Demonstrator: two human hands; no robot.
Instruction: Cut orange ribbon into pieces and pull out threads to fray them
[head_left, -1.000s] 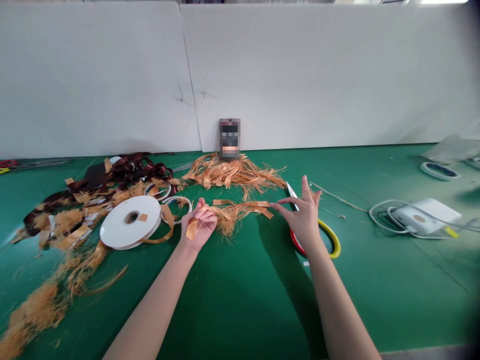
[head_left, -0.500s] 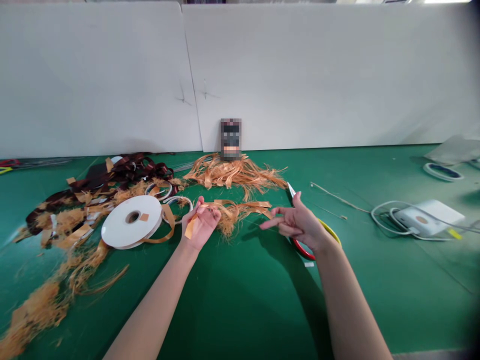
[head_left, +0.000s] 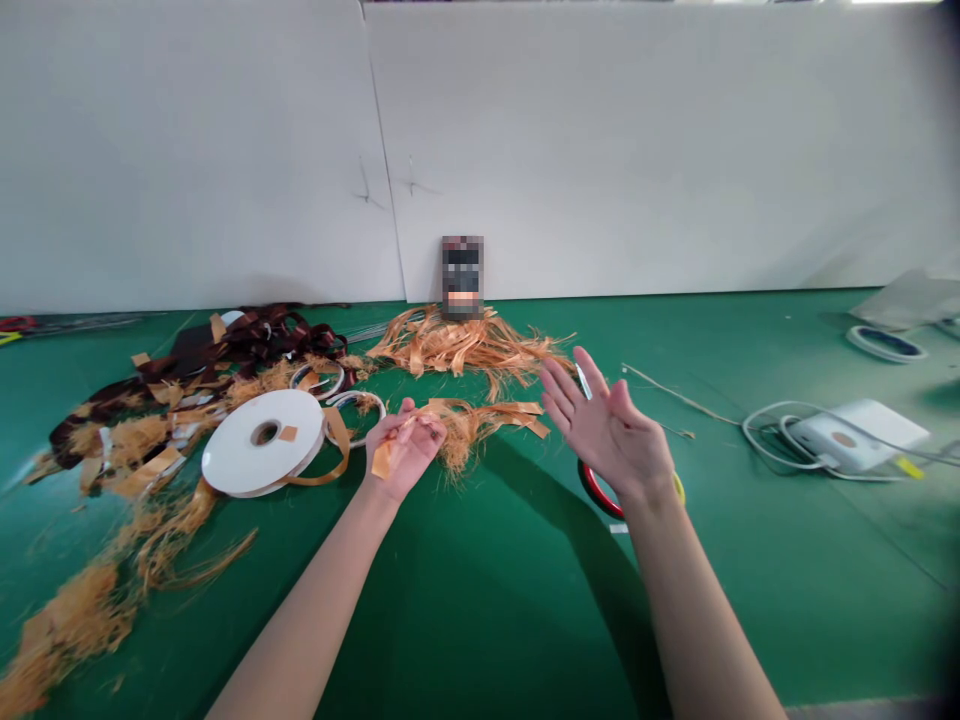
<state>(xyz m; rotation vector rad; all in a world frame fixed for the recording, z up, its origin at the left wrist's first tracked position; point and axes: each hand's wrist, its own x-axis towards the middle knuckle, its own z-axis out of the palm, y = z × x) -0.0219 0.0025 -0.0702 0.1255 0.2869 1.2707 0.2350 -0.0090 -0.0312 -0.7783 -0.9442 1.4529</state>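
Note:
My left hand [head_left: 405, 455] is palm up with its fingers curled round a short strip of orange ribbon [head_left: 382, 457], whose end lies across the palm. Just beyond it, a small frayed bundle of ribbon [head_left: 461, 440] rests on the green table. My right hand [head_left: 615, 425] is held open, its fingers stretched and its palm showing, with nothing in it. Partly hidden behind that hand and wrist lie scissors [head_left: 598, 492] with red and yellow handles; only a bit of blade and handle shows.
To the left stand a white ribbon spool [head_left: 259, 440], tape rolls and a heap of dark brown ribbon [head_left: 262, 340]. A pile of orange ribbon [head_left: 465, 345] lies below a blurred dark device [head_left: 462, 278] at the white panel. A white adapter [head_left: 859, 435] with cable sits right.
My right hand has opened from partly bent fingers to an outstretched palm and risen slightly. My left hand stays in about the same place, still holding the ribbon strip.

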